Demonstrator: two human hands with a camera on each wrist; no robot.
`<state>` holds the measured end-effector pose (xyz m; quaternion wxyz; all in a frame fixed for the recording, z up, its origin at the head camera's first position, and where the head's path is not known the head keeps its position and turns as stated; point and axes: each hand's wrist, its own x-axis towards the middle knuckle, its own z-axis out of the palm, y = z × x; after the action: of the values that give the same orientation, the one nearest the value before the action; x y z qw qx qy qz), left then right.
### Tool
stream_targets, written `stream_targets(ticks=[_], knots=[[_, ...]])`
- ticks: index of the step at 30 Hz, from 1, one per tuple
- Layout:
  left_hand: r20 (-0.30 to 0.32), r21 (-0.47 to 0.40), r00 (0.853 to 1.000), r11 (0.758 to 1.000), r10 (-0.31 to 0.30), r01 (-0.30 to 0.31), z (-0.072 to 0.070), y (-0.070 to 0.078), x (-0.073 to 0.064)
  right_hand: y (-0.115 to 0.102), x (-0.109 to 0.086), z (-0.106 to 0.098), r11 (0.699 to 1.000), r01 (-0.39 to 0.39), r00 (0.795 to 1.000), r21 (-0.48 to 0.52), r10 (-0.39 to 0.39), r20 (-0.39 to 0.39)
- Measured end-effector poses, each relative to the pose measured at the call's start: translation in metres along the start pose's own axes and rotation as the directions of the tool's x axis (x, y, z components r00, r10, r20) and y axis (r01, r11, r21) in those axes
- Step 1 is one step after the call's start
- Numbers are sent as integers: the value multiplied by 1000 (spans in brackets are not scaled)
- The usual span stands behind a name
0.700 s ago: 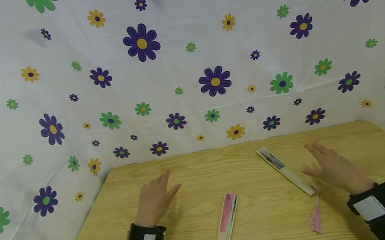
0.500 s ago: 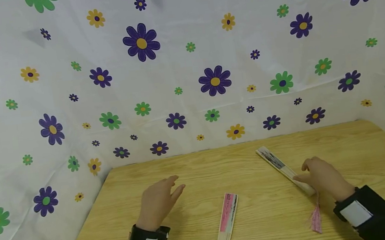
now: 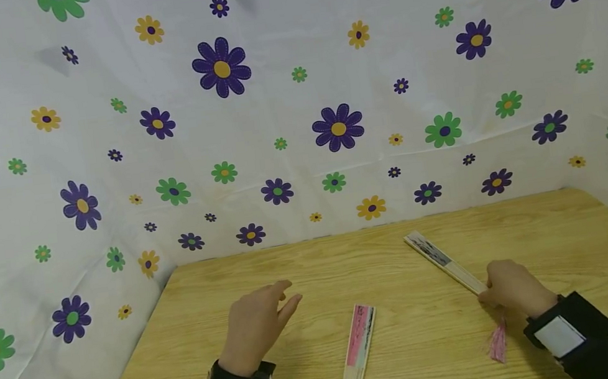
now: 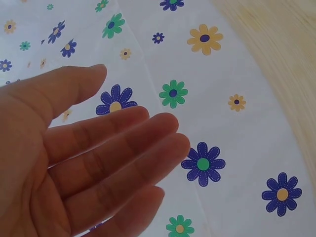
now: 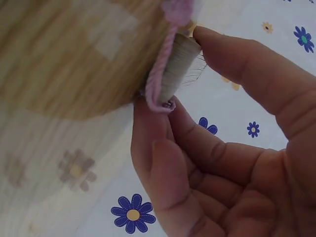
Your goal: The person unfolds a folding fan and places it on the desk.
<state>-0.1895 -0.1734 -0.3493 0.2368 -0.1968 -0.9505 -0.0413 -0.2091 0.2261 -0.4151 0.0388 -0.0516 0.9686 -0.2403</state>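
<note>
A folded hand fan [image 3: 440, 257] with a dark picture on its far part lies slantwise on the right of the table. My right hand [image 3: 515, 287] pinches its near end. Up close in the right wrist view, the fan's butt end [image 5: 181, 64] is between thumb and fingers, with a pink cord [image 5: 157, 81] looped at it. A pink tassel [image 3: 498, 342] hangs below that hand. Left of it lies a second folded fan [image 3: 358, 339], pink and pale, cut off by the lower frame edge. My left hand [image 3: 254, 326] hovers with loosely bent fingers, holding nothing.
The wooden table [image 3: 301, 265] bears both fans. A white flower-patterned sheet [image 3: 283, 104] rises behind it and along both sides. Dark straps [image 3: 570, 328] with white patches wrap both wrists.
My right hand has come left and down onto the near end of the dark-pictured fan, its fingers closing there. The left hand has shifted slightly right. Both fans lie as before.
</note>
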Motion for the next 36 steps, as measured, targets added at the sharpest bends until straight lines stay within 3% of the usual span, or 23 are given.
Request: stream_targets(ticks=[7,13,16,18,19,20,21,23,25,27,28,29,30,32,34,35,36], knots=[[-9,-26,1000,999,-18,18,-1,4,0,-5,-2,-11,998,-42,998,42,45,-53],[-10,-125,999,992,-34,32,-1,17,1,-21,-15,-39,1000,29,988,12,-27,-154],[12,-219,999,975,-45,46,2,25,2,-39,-27,-49,999,38,984,24,-33,-173],[55,-358,997,931,-54,70,5,32,1,-52,-36,-50,997,62,978,35,-53,-199],[96,-453,994,887,-52,90,7,36,1,-60,-41,-48,996,76,973,37,-67,-219],[140,-552,989,826,-43,114,9,41,0,-68,-46,-45,995,98,965,26,-89,-249],[189,-655,982,741,-27,146,12,46,-1,-76,-52,-40,992,124,953,6,-118,-280],[300,-822,954,510,11,253,16,57,-3,-93,-63,-29,985,169,925,-27,-168,-340],[400,-887,915,276,54,371,20,68,-5,-108,-74,-16,975,206,891,-78,-220,-396],[464,-884,882,100,78,456,22,78,-8,-120,-83,-4,961,240,856,-134,-275,-437],[488,-873,869,40,82,487,22,82,-9,-126,-86,2,954,254,841,-159,-300,-451],[507,-861,858,-9,84,509,23,86,-11,-130,-89,7,939,276,813,-207,-343,-470],[515,-854,853,-41,83,519,23,89,-12,-134,-91,12,923,290,785,-252,-380,-489],[523,-846,850,-85,66,527,25,94,-14,-141,-95,21,898,305,751,-316,-431,-501],[524,-844,850,-107,47,526,26,97,-15,-146,-96,28,884,301,735,-357,-454,-503],[522,-845,852,-111,39,523,27,98,-16,-147,-97,31,881,296,737,-369,-456,-499],[519,-848,854,-109,35,519,28,98,-16,-148,-97,33,887,283,755,-363,-440,-486]])
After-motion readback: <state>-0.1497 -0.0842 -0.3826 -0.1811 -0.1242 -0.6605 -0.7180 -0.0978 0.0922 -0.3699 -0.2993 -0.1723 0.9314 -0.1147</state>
